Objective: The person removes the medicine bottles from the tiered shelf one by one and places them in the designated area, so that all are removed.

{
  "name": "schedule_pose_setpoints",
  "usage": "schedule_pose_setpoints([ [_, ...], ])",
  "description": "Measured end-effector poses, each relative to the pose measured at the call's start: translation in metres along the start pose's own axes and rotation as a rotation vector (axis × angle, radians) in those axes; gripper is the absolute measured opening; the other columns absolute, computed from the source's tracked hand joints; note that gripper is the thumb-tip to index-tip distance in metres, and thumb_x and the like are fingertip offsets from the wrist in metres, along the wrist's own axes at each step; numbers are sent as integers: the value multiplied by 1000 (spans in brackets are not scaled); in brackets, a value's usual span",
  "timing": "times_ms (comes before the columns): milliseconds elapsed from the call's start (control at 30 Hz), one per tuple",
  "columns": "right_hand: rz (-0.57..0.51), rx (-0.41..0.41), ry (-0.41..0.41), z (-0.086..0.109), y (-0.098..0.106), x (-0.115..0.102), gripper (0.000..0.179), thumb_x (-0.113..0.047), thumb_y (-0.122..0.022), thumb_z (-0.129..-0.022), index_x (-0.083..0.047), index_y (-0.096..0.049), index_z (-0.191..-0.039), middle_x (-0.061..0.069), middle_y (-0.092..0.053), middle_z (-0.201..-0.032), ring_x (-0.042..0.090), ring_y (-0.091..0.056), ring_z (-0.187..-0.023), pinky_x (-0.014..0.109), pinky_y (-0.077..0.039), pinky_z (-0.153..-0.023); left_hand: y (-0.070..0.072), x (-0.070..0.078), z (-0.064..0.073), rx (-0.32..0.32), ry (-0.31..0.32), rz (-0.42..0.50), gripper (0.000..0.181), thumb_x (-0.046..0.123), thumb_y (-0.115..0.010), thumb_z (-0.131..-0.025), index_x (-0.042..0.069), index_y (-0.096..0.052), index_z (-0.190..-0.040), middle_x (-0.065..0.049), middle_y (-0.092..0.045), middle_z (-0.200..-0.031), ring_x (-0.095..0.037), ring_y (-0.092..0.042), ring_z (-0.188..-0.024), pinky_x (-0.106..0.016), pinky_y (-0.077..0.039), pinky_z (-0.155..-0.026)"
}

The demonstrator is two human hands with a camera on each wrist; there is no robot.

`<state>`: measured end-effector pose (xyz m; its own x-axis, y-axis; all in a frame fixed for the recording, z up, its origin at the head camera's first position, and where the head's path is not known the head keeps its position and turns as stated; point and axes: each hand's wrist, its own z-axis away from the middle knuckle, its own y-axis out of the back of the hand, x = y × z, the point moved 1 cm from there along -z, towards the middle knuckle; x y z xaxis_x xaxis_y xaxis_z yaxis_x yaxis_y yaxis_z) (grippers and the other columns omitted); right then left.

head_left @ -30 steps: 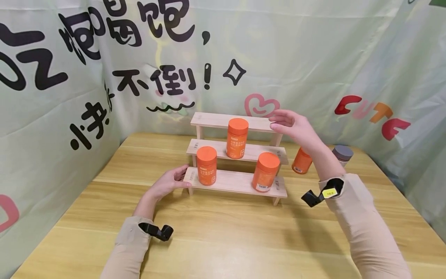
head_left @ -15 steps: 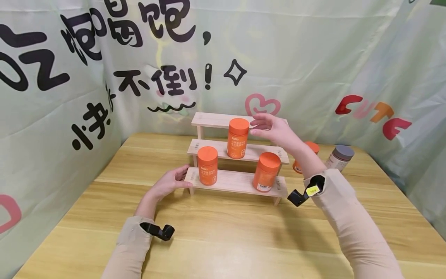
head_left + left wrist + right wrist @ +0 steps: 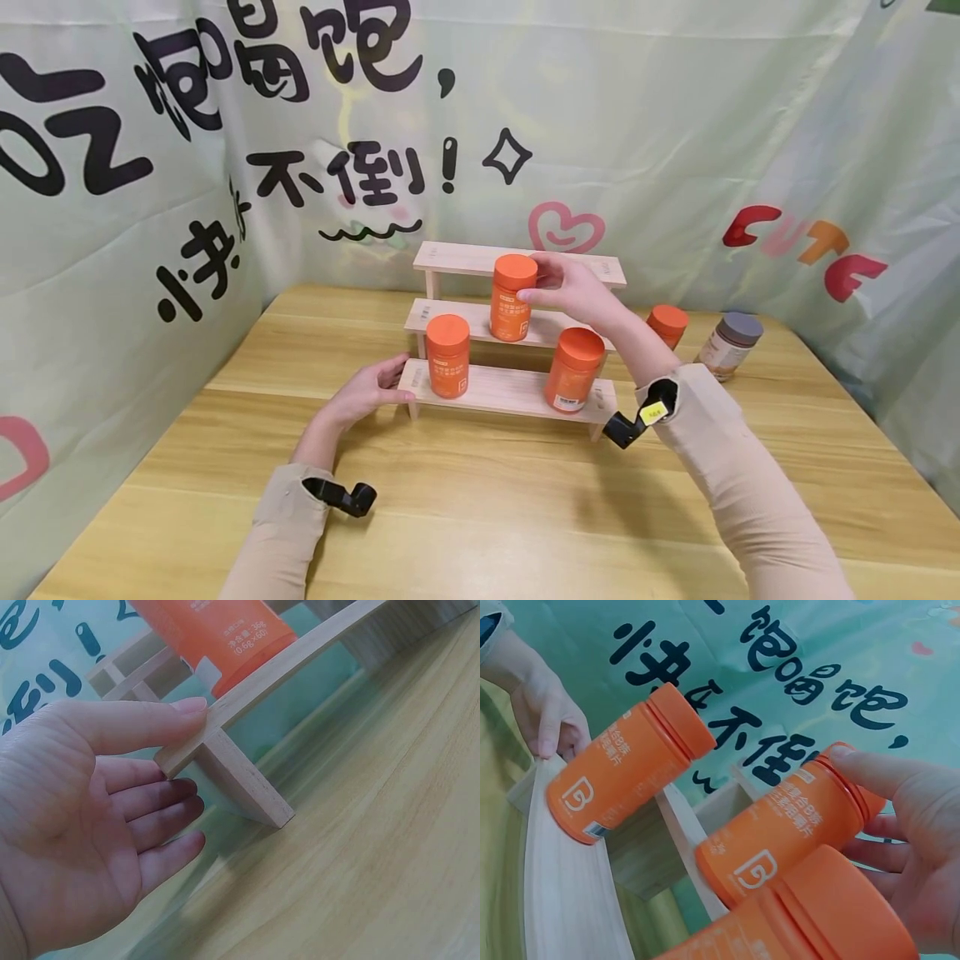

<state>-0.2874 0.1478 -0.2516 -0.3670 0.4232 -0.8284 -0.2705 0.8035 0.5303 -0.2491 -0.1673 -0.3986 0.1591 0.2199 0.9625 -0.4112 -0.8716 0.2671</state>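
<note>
A three-tier wooden stand (image 3: 495,390) bears several orange bottles. My right hand (image 3: 573,287) is at the upper part of the orange bottle (image 3: 510,312) on the middle tier. In the right wrist view, its thumb lies on the lid and its fingers reach round the far side of this bottle (image 3: 780,825). My left hand (image 3: 363,392) holds the left end of the lowest tier, thumb (image 3: 150,724) on top and index finger below. Beside it on that tier stands an orange bottle (image 3: 447,358); another orange bottle (image 3: 573,375) stands at the tier's right end.
Right of the stand, an orange-capped bottle (image 3: 667,323) is partly hidden behind my right forearm. A white bottle with a grey cap (image 3: 731,346) stands beyond it on the wooden table (image 3: 480,517). A printed cloth (image 3: 660,125) hangs close behind the table.
My right hand has moved left and slightly down from the top tier's right end to the middle-tier bottle, its fingers closing round the lid. The left hand stays at the stand.
</note>
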Motion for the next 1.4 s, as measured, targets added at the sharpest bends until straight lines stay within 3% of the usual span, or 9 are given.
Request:
schedule_pose_setpoints([
  [833, 164, 82, -27, -5, -10, -3, 58, -26, -71, -81, -6, -46, -129, 9, -56, -115, 24, -53, -101, 39, -46, -89, 1, 3, -1, -4, 1, -3, 80, 8, -68, -83, -12, -17, -142, -28, -22, -146, -40, -27, -132, -47, -23, -109],
  [1400, 81, 154, -24, 0, 7, -8, 57, -19, -69, -83, 0, -43, -130, 15, -54, -119, 27, -53, -106, 40, -45, -93, 0, 0, 0, -7, 11, -2, 81, 9, -68, -83, -11, -16, -143, -28, -21, -147, -40, -26, -133, -47, -22, -109],
])
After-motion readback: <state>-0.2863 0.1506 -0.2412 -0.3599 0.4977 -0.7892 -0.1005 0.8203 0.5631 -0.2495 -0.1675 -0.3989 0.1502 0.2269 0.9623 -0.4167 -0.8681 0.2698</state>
